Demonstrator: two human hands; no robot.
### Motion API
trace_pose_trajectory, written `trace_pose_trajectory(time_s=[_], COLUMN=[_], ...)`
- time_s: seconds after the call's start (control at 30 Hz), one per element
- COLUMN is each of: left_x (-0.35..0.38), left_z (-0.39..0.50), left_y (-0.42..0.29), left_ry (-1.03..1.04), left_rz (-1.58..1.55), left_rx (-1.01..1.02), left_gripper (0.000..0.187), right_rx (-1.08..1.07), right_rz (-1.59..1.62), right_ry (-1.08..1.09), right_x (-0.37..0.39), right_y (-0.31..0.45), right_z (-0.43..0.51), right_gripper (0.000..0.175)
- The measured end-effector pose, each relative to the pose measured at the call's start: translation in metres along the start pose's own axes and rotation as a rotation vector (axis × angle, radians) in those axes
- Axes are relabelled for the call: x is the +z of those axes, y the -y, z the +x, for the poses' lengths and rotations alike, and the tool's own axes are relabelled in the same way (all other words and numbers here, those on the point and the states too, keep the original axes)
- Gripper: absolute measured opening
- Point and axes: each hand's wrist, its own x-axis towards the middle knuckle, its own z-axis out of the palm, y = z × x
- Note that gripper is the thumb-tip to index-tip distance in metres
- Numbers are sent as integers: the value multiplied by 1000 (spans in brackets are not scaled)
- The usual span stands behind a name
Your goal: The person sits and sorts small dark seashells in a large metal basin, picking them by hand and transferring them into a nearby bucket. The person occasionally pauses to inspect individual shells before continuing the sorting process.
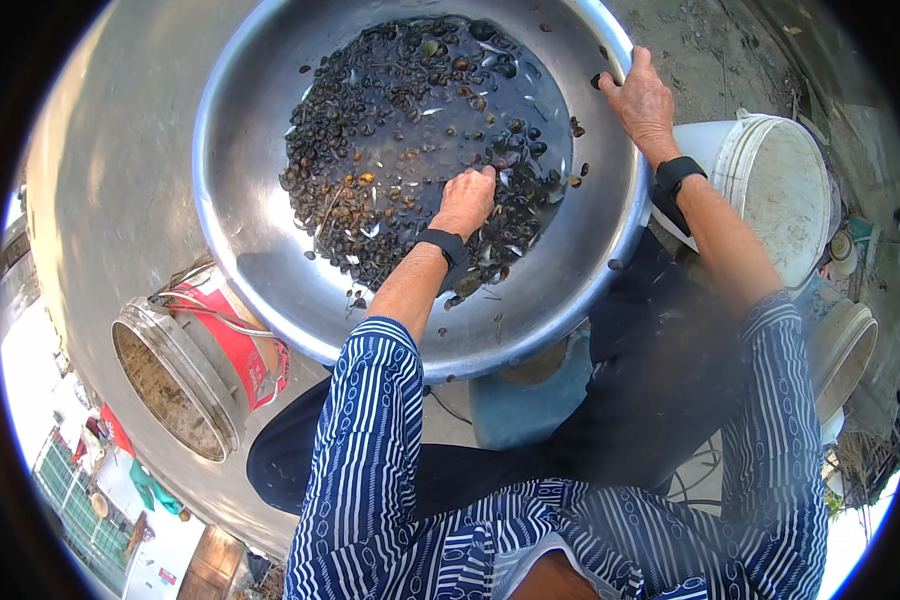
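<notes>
A wide stainless steel basin (270, 285) stands before me, holding murky water and a mass of small dark snails (330, 217). Small silvery fish (431, 112) and pale shell pieces lie among them. My left hand (468, 196) reaches into the basin at the lower right of the snails, fingers bent downward. Its fingertips are hidden, so whether it holds anything does not show. At the upper right, my right hand (643, 109) grips the basin's rim, the thumb on the inner wall close to a dark snail (595, 81). Several loose snails cling to the bare metal wall.
A white and red bucket (217, 337) leans at the basin's lower left. To the right are a large white bucket (784, 176) and a smaller tilted one (847, 352). A blue plastic container (521, 405) sits under the basin's near edge, between my legs. Concrete ground (150, 150) surrounds these.
</notes>
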Motion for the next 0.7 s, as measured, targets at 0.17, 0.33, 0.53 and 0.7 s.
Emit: trace_pose_trajectory(time_s=[0.17, 0.33, 0.53, 0.7], left_x=[-35, -48, -35, -7], left_z=[-13, -18, 26, 38], left_y=[20, 35, 14, -16], left_ry=[272, 239, 93, -77], left_rz=[-1215, -1715, -914, -109], left_rx=[-392, -247, -273, -44], left_gripper=[30, 23, 14, 25], right_rx=[-4, 0, -23, -23], right_rz=[5, 1, -6, 9], right_ry=[-5, -6, -25, -24], right_x=[0, 1, 2, 2], right_y=[-1, -2, -2, -2], right_z=[-1, 0, 0, 0], right_gripper=[46, 44, 44, 45])
